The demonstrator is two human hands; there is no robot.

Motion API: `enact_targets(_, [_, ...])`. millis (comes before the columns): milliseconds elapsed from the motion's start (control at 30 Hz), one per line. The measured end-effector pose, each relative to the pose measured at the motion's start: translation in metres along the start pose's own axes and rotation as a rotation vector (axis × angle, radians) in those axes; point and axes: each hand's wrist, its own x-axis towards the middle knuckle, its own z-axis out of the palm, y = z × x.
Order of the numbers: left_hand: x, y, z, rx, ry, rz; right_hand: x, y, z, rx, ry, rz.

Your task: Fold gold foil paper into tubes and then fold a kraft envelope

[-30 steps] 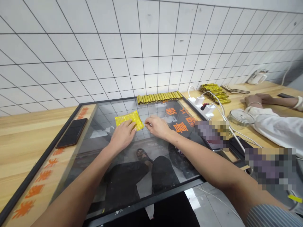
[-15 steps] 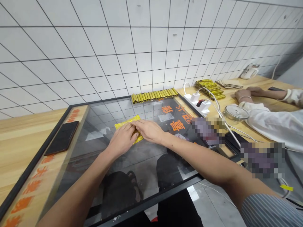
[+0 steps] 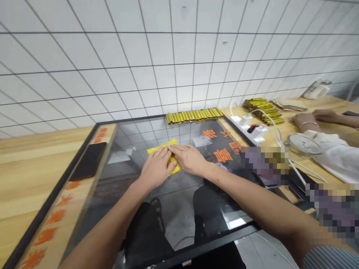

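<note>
A shiny gold foil-like sheet [image 3: 175, 169] lies on the dark glass top [image 3: 179, 194] in front of me, mostly covered by my hands. My left hand [image 3: 157, 166] rests flat on its left part, fingers stretched forward and thumb pointing right. From the right, my right hand [image 3: 190, 160] lies over the sheet with its fingers extended, its fingertips meeting those of my left hand. The fingertips of the right hand are partly hidden. Beyond both hands, a row of gold rolled tubes [image 3: 195, 116] runs along the back edge of the glass.
A black phone [image 3: 89, 160] lies at the left. To the right are a white power strip [image 3: 252, 134] with cables, a pile of gold tubes [image 3: 263, 110], a round clear container [image 3: 304, 144] and a white mug [image 3: 316, 89]. Another person's hands [image 3: 305, 121] rest at the far right.
The view has shifted, so everything sits further right in it. My hands stay together on the gold sheet, with little visible difference in their pose.
</note>
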Motion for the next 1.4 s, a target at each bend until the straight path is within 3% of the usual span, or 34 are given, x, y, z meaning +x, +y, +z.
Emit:
enact_targets(567, [-0.004, 0.009, -0.004, -0.080, -0.052, -0.094, -0.004, 0.001, 0.003, -0.091, -0.020, -0.004])
enact_targets(1100, [-0.008, 0.005, 0.001, -0.031, -0.061, -0.025, -0.009, -0.006, -0.016, -0.063, -0.023, 0.056])
enact_targets(1400, [-0.014, 0.026, -0.003, -0.137, -0.098, 0.110, -0.011, 0.024, -0.026, -0.124, 0.081, 0.265])
